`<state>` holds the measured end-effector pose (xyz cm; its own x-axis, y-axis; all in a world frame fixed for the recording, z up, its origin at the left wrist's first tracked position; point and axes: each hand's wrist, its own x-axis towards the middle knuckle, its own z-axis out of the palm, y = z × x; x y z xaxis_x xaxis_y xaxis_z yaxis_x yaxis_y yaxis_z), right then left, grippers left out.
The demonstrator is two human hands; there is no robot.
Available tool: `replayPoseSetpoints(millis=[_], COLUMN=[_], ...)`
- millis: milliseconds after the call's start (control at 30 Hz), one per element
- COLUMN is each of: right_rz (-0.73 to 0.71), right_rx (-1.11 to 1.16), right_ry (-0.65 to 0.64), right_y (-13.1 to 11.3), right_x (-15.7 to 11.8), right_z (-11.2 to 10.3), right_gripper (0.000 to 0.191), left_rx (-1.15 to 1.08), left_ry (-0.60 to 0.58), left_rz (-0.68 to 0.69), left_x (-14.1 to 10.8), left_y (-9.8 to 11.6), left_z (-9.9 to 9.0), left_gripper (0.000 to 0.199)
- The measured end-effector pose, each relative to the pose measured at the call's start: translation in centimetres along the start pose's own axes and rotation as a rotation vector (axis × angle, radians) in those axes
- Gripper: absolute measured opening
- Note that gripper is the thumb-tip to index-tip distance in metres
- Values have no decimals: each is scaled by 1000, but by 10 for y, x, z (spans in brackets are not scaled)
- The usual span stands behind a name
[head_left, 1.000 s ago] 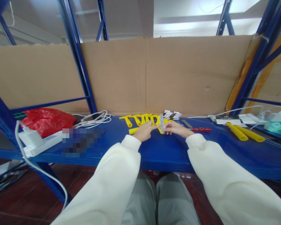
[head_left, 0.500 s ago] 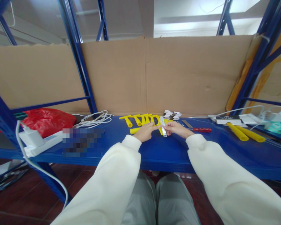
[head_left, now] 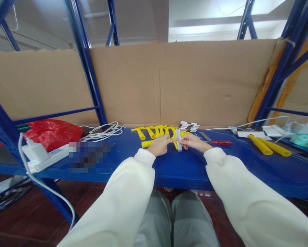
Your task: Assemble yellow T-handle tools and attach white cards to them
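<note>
Between my hands a flat metallic strip [head_left: 179, 140] stands upright over the blue shelf. My right hand [head_left: 191, 141] pinches its right edge between thumb and fingers. The left hand [head_left: 159, 144] is curled, its index finger stretched out and touching the strip's left side; part of a yellow handle [head_left: 146, 143] lies under or beside this hand, and whether its curled fingers hold it is hidden. Behind the hands lie several yellow T-shaped handles [head_left: 140, 132] in a row. A stack of white-and-black pieces [head_left: 189, 126] is at the cardboard, just behind the right hand.
A red screwdriver [head_left: 221, 142] and a thin metal blade [head_left: 205, 136] lie right of my hands. Farther right are two yellow-handled tools [head_left: 274, 146]. To the left are coiled white cables [head_left: 105, 131], a power strip [head_left: 51, 157] and a red bag [head_left: 53, 133]. Cardboard [head_left: 207, 82] closes the back.
The metallic strip is tilted slightly differently and looks duller. Both hands keep nearly the same place and grip.
</note>
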<state>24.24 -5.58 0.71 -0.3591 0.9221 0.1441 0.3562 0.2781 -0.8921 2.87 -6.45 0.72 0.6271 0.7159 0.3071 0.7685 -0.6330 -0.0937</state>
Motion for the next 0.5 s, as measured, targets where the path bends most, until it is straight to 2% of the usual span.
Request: replayPoseSetpoints(millis=[233,500], right_rz=[-30,-45], right_rx=[-71,-66], right_ry=[-108,-163], right_y=[5,3], right_x=[2,-1], right_z=[-4,-5], right_gripper=[44,46], left_rx=[-25,2], left_ry=[8,-18], left_rz=[44,63], left_x=[-1,-2], left_y=[0,6], left_z=[1,-3], left_gripper=[70,56])
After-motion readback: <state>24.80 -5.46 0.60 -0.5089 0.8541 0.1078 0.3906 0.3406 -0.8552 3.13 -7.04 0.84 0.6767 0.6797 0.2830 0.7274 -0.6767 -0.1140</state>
